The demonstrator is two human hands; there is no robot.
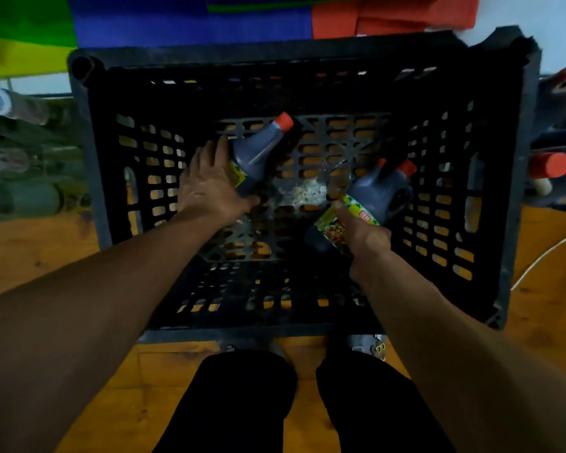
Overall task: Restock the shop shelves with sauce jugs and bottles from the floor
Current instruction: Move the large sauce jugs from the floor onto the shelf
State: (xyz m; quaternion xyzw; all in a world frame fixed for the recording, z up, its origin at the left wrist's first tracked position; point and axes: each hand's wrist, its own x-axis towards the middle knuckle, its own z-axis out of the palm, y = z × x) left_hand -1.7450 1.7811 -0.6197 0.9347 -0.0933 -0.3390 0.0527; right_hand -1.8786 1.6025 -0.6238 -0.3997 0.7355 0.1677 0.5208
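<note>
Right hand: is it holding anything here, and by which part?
Yes. The right hand grips a dark sauce jug around its labelled lower body, thumb across the label; cap and handle end stay free, pointing away inside the black crate.

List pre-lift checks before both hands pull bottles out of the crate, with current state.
1. Right hand closed on the right bottle: ok, fingers wrap its labelled body.
2. Left hand closed on the left bottle: not ok, palm lies on it with fingers spread.
3. Caps on: ok, a red cap shows on each.
4. Third bottle beside the right one: cannot tell, a second red cap shows there but its body is hidden.
5. Lift path out of the black crate: ok, open top, nothing above the bottles.
6. Leaks: cannot tell, a pale patch on the crate floor is blurred.
</note>
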